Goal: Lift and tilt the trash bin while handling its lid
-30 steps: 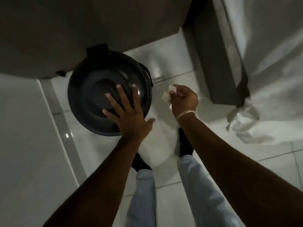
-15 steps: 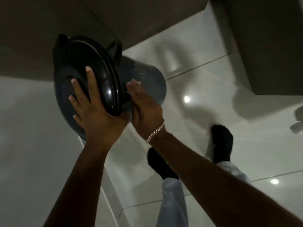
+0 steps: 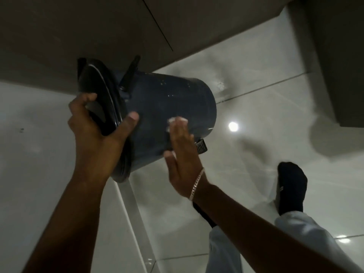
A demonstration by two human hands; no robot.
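- Pedal bin is lying tilted almost on its side, lifted clear of the glossy tiled floor, its base pointing toward the foot in the black sock.
- Left hand is clamping the bin's black lid at the rim, thumb on the bin's blue wall and fingers curling over the lid's face, probably to keep the lid from swinging open while the bin is tipped.
- Right hand is pressing flat, fingers straight and together, against the bin's wall just beside the foot pedal, steadying the weight; something pale is showing at its fingertips, too blurred to name.
- Compared with half a second ago, the bin is leaning further over, the left hand's thumb is now wrapping round the rim, and the right hand is sitting nearer the bin's base.
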